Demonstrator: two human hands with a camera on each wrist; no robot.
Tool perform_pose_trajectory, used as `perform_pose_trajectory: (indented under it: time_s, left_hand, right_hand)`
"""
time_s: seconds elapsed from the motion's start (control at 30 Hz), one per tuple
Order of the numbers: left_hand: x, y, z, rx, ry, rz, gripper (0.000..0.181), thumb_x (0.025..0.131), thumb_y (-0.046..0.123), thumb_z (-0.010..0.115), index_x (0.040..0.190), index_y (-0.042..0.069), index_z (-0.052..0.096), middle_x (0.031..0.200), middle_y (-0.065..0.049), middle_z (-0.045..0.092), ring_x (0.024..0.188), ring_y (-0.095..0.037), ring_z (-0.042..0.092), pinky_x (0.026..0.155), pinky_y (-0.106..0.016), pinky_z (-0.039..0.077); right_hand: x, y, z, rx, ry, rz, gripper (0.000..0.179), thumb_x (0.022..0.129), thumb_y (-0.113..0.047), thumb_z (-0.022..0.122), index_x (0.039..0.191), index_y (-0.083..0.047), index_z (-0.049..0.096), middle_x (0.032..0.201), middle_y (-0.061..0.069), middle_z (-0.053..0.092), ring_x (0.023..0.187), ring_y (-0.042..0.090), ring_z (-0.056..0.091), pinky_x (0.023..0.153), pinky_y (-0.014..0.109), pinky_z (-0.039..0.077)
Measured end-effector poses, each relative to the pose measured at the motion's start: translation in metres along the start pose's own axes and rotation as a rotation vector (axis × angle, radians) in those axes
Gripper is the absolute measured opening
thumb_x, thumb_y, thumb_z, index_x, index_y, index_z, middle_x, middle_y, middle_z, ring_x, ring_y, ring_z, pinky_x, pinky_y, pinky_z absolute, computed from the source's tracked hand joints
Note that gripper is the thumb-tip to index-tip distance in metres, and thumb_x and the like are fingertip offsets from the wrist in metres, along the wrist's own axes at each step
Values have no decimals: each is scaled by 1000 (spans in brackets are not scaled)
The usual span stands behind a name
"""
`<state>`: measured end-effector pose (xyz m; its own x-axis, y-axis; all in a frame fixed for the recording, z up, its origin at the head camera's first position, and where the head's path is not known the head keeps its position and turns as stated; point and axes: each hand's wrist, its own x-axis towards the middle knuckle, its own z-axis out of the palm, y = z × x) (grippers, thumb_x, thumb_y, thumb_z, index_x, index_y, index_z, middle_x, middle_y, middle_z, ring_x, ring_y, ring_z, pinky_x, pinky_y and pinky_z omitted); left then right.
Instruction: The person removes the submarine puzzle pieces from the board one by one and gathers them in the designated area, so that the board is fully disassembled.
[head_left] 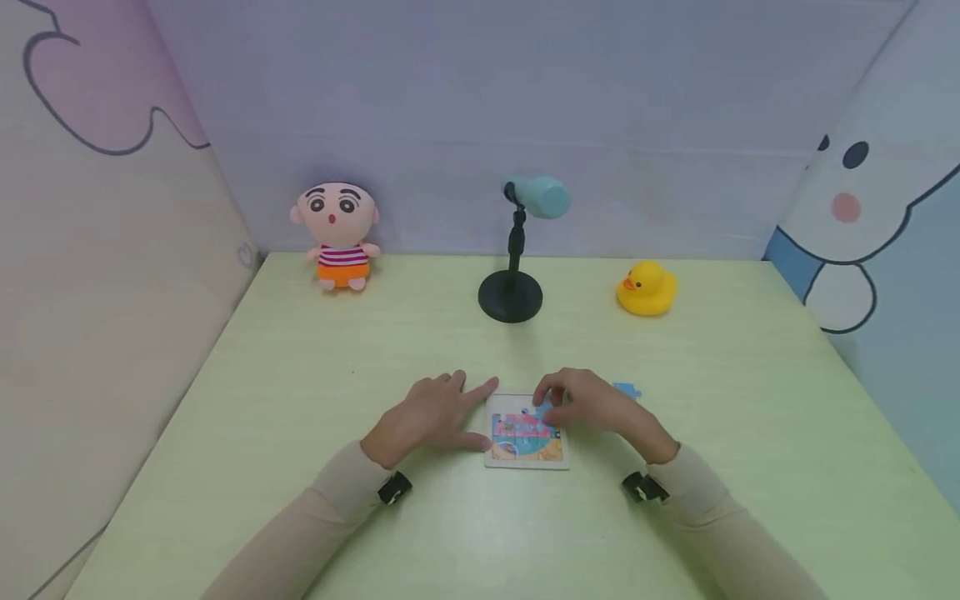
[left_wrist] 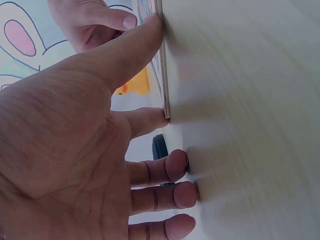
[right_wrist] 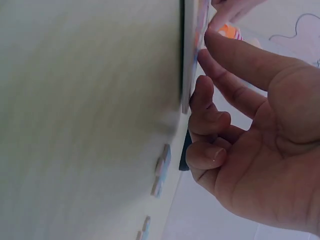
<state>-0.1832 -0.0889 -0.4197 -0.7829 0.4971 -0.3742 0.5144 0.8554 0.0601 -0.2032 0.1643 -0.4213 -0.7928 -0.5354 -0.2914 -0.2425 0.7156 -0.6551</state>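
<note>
A small framed jigsaw puzzle (head_left: pixel 527 465) lies flat on the table, most of its picture filled with pink, blue and tan pieces. My left hand (head_left: pixel 431 417) steadies its left side, thumb at the lower edge and index finger at the upper corner. In the left wrist view the left hand's fingers (left_wrist: pixel 155 195) are spread, some of them resting on the tabletop. Over the upper right of the frame, my right hand (head_left: pixel 592 404) pinches a light blue puzzle piece (head_left: pixel 543 411) between thumb and index finger; its other fingers curl loosely.
A loose blue puzzle piece (head_left: pixel 625 390) lies right of the frame; the right wrist view shows loose pieces (right_wrist: pixel 161 171) there. Behind stand a plush doll (head_left: pixel 342 237), a teal lamp-like object on a black stand (head_left: pixel 511 296) and a yellow rubber duck (head_left: pixel 648 289). Walls border the table.
</note>
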Motion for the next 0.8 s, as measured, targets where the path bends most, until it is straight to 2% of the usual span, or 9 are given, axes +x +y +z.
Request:
perform_pose_trajectory:
  time_s: [0.23,0.43,0.53,0.67,0.8]
  left_hand:
    - [2,1,0,-21,-10,-4,90,85,68,65,159,31,29,136,-16,50,111,-27,53,85,-40,48]
    - [1,1,2,-29,-7,-8,90,84,67,66,159,31,30,136,-17,50,111,-28,54,86,-41,48]
    - [0,2,1,-25,-6,-8,90,84,67,66,159,30,30,136,-17,50,111,-28,54,85,-41,48]
    - [0,2,1,-18,-3,-8,90,84,67,66,158,30,31,135,-16,51,109,-27,54,83,-40,48]
    - [0,2,-1,-19,-1,-9,90,84,67,66,158,30,31,135,-17,51,111,-28,54,85,-41,48]
  right_hand:
    - [3,-4,8,-58,4,55,14,87,-8,77,97,-11,67,91,4,54,87,21,49,77,33,45]
    - [1,-7,10,-58,44,43,14,85,-6,78,89,-14,67,99,6,49,93,23,46,77,34,43]
    - [0,-9,11,-66,52,32,18,85,-5,78,97,-13,66,100,6,51,93,22,48,79,35,44]
    - [0,-10,11,-94,59,65,30,86,-8,78,112,-9,62,100,5,55,92,22,50,83,35,47]
    - [1,-10,10,-104,71,115,34,85,-11,80,113,-8,61,100,6,54,91,22,50,82,35,48]
